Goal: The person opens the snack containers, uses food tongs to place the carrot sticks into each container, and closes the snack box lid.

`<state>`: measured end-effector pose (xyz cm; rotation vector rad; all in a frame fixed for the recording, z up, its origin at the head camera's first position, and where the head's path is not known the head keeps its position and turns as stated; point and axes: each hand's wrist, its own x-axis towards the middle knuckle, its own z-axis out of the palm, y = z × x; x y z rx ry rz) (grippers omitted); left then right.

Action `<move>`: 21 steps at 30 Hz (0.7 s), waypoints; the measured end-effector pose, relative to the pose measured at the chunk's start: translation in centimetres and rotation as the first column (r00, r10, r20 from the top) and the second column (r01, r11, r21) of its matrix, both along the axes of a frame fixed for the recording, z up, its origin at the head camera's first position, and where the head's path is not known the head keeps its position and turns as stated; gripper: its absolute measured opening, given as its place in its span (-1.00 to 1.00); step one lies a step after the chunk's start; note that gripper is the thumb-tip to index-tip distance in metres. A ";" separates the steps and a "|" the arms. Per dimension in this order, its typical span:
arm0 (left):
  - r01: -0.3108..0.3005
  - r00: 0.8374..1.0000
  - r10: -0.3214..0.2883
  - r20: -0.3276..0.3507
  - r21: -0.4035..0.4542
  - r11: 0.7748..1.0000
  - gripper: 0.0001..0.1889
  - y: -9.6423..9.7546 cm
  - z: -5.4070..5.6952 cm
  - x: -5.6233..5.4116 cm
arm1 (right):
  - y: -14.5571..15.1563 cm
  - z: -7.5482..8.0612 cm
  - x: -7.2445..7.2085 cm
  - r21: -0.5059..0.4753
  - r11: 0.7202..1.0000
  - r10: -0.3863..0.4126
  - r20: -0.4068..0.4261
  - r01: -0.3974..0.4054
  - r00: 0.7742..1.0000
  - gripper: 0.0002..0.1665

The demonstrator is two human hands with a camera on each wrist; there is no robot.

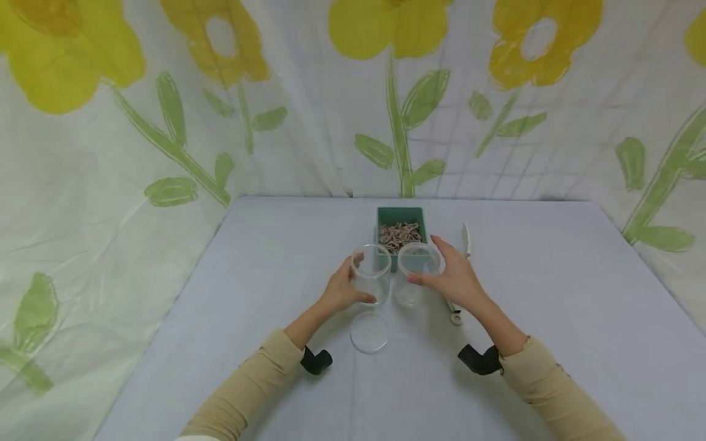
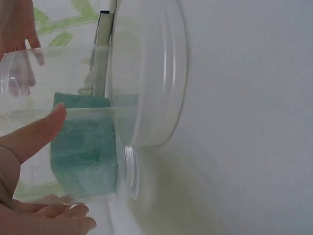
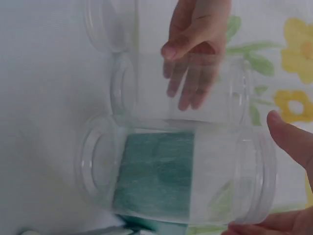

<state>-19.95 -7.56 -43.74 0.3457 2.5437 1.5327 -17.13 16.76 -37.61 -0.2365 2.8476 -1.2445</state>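
Note:
My left hand [image 1: 341,291] grips a clear plastic jar [image 1: 375,282] by its side, thumb in front and fingers behind. Its round mouth has no lid on. Close beside it, a second clear jar [image 1: 409,291] stands under my right hand [image 1: 456,277]. Thumb and fingers there span the jar's top, at a thick clear rim band [image 3: 259,181]. A round clear lid [image 1: 369,333] lies flat on the table in front of the left jar. It looms large in the left wrist view. Nothing shows inside either jar.
Behind the jars, a green box [image 1: 401,215] holds many brown, stick-like pieces [image 1: 398,237]. A long slim tool [image 1: 466,236] lies to its right, partly hidden by my right hand. A pale cloth covers the table [image 1: 276,245]; a flower-painted sheet [image 1: 309,122] hangs behind.

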 end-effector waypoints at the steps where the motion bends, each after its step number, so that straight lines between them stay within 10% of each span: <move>1: 0.000 1.000 0.000 0.013 -0.014 1.000 0.06 -0.1 0.1 0.0 | 0.0 -0.3 -0.1 -0.007 1.000 0.002 0.015 -0.002 1.000 0.15; 10: 0.019 0.999 -0.019 0.027 0.015 1.000 0.17 -3.5 2.9 1.0 | 2.1 0.3 1.6 -0.131 0.991 -0.026 -0.090 0.014 0.996 -0.03; 14: 0.143 0.988 -0.139 -0.064 0.069 0.987 0.09 -5.3 5.0 2.1 | 3.3 1.6 2.8 -0.202 0.978 0.030 -0.105 -0.051 0.994 -0.08; 18: 0.391 0.919 -0.377 -0.114 0.163 0.906 -0.07 -5.5 6.5 2.9 | 3.4 2.5 3.4 -0.272 0.934 0.191 -0.161 -0.230 0.968 -0.11; 21: 0.543 0.838 -0.541 -0.073 0.215 0.812 -0.08 -4.7 7.0 3.3 | 2.7 2.8 3.6 -0.335 0.842 0.361 -0.232 -0.422 0.903 -0.11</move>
